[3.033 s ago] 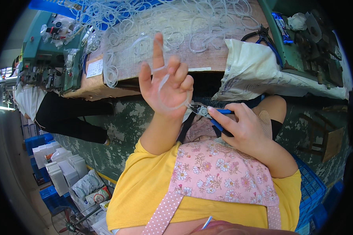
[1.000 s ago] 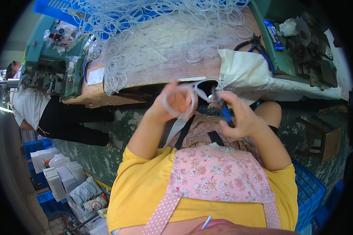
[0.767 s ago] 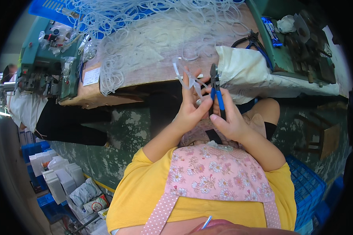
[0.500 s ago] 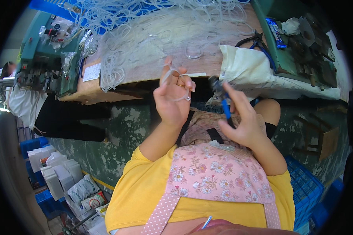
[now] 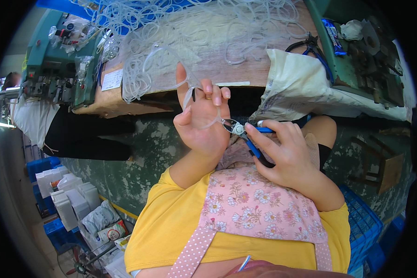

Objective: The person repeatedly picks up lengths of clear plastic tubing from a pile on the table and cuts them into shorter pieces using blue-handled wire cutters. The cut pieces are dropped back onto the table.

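Holding in left hand point(image 5: 204, 123) a clear part point(image 5: 210, 124), thin and with curved loop, in the air in front of the bench edge. Palm turned up to the camera, index finger stretched out, the other fingers bent, thumb apart at the side, with the clear part resting among them. Gripping in right hand point(image 5: 287, 155) the pliers point(image 5: 238, 129), with blue handles spread apart, index finger along one side. Pointing the pliers to the left, with the tip at the lower right of the loop, near the left palm. Cannot tell from this view whether biting on the clear part or only beside it.

Seen behind the hands: the bench point(image 5: 259, 73), with many clear loops point(image 5: 171, 18) in a tangle, partly over a blue tray point(image 5: 65, 5), and one thick bunch at the left front corner. Near this bunch, a small paper point(image 5: 111, 80). At the right, a white sack point(image 5: 287, 76) hanging over the edge, with second pliers point(image 5: 312, 46) just beyond, and a blue wrapper point(image 5: 332, 37) on a green machine point(image 5: 366, 60). At the far left, a co-worker in black trousers point(image 5: 88, 134). At the lower right, beside the yellow sleeve, a blue crate point(image 5: 363, 227).
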Action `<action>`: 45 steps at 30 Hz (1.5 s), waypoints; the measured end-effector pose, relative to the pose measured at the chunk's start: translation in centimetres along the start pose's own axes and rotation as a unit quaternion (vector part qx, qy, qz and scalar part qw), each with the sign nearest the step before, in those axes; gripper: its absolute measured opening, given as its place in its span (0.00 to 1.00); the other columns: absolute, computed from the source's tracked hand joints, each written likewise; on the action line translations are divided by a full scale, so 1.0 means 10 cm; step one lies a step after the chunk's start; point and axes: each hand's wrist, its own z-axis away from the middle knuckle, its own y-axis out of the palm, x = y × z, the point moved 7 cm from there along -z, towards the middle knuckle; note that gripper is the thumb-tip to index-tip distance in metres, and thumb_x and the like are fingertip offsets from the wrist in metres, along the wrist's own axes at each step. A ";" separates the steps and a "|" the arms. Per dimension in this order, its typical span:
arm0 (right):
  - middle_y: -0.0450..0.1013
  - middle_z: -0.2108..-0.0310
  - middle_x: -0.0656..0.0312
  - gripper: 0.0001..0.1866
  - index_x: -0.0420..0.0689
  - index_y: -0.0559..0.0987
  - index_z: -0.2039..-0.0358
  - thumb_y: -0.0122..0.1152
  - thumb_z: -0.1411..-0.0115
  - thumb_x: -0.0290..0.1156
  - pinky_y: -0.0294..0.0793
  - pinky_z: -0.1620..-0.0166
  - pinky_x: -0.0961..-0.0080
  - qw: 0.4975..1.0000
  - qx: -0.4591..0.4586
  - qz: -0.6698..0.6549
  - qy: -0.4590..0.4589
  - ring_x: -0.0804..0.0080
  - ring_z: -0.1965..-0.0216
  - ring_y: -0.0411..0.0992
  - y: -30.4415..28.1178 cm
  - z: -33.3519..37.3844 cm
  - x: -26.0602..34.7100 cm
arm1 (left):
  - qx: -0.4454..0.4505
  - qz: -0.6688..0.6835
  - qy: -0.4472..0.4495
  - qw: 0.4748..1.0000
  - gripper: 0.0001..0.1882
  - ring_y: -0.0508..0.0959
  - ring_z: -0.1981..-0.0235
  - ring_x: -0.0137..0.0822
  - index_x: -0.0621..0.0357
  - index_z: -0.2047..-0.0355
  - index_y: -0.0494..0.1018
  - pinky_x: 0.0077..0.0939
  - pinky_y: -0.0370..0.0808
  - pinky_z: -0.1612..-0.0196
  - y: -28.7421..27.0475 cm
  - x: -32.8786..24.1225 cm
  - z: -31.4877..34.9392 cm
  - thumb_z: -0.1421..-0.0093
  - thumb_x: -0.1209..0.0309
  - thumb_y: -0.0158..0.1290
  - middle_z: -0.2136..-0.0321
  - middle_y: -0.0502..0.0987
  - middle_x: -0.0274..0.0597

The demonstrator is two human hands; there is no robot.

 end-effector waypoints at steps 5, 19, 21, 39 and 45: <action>0.67 0.58 0.56 0.40 0.54 0.73 0.41 0.68 0.60 0.28 0.69 0.60 0.64 0.999 0.011 -0.037 0.022 0.58 0.65 0.67 0.06 0.01 -0.03 | 0.006 -0.009 0.016 1.000 0.43 0.68 0.68 0.35 0.46 0.31 0.50 0.37 0.67 0.53 0.02 -0.02 0.00 0.47 0.56 0.47 0.63 0.65 0.43; 0.67 0.63 0.58 0.40 0.57 0.74 0.42 0.67 0.60 0.22 0.73 0.64 0.70 0.999 0.002 0.012 -0.029 0.61 0.66 0.70 0.05 0.04 -0.13 | -0.011 0.080 -0.289 0.954 0.38 0.71 0.65 0.42 0.59 0.34 0.53 0.45 0.63 0.39 0.08 0.24 -0.04 0.43 0.58 0.46 0.63 0.69 0.49; 0.68 0.62 0.58 0.38 0.56 0.74 0.42 0.68 0.59 0.22 0.73 0.64 0.71 0.992 -0.017 -0.108 0.058 0.61 0.66 0.70 0.03 0.06 -0.24 | 0.014 0.102 -0.308 0.946 0.37 0.73 0.60 0.43 0.59 0.34 0.54 0.46 0.61 0.37 0.10 0.27 -0.06 0.42 0.58 0.45 0.63 0.72 0.48; 0.68 0.55 0.56 0.36 0.54 0.73 0.42 0.69 0.55 0.29 0.69 0.54 0.65 0.997 -0.002 -0.046 0.062 0.59 0.61 0.68 0.14 0.11 -0.33 | -0.117 -0.976 0.017 0.183 0.28 0.64 0.42 0.55 0.58 0.40 0.67 0.47 0.55 0.37 -1.43 -1.54 -1.16 0.34 0.53 0.47 0.45 0.67 0.59; 0.68 0.55 0.56 0.36 0.53 0.73 0.41 0.69 0.55 0.29 0.69 0.55 0.66 0.997 0.002 -0.053 0.063 0.59 0.61 0.67 0.15 0.10 -0.32 | -0.001 -0.907 0.334 0.255 0.30 0.70 0.45 0.53 0.61 0.46 0.71 0.55 0.56 0.38 -0.90 -1.19 -1.36 0.35 0.48 0.45 0.48 0.72 0.56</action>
